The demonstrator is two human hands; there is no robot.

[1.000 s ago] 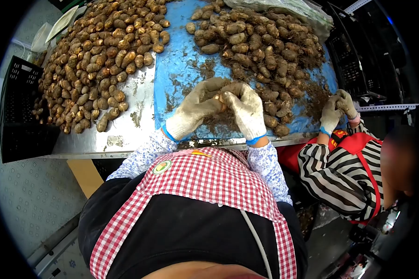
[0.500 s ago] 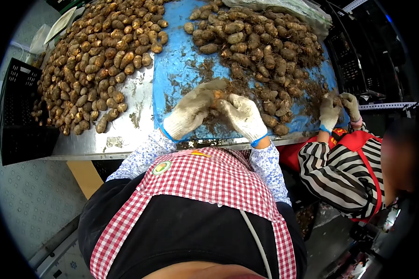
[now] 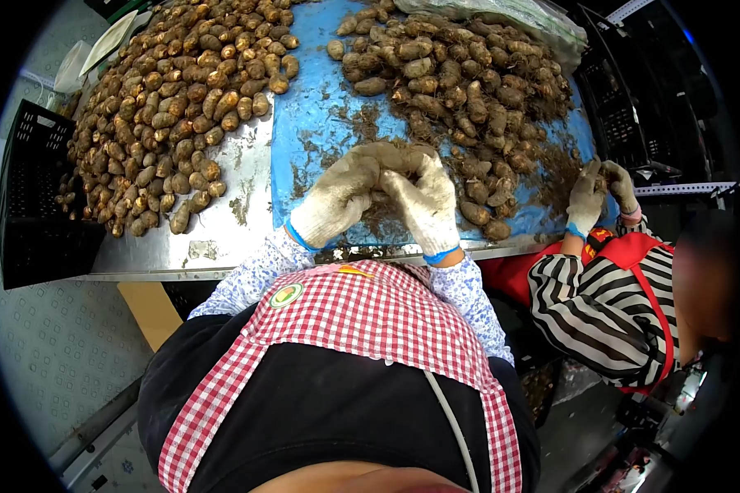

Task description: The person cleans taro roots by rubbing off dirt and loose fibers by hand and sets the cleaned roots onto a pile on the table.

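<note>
In front of my apron, both my gloved hands meet over the table's near edge, fingers curled together around a taro root that is almost wholly hidden by the gloves. My left hand (image 3: 337, 193) is closed on it from the left side. Pressed up against it, my right hand (image 3: 423, 197) is closed too, thumb pointing inward. Both knit gloves are white with dark soil on the fingers. Just right of my hands lies a heap of hairy, soil-covered taro roots (image 3: 469, 90). A larger heap of cleaner taro roots (image 3: 168, 115) spreads to the left.
Blue plastic sheeting (image 3: 304, 107) with loose soil covers part of the metal table (image 3: 226, 189). Black crates stand at the left (image 3: 37, 189) and right (image 3: 612, 99). A plastic bag (image 3: 510, 16) lies behind the right heap. At right, a co-worker's gloved hands (image 3: 588, 197) work close by.
My right hand has turned and drawn in toward my left, its fingers now curled over the top. The taro's orange-brown end, visible before, is now covered. The co-worker's hands shifted slightly.
</note>
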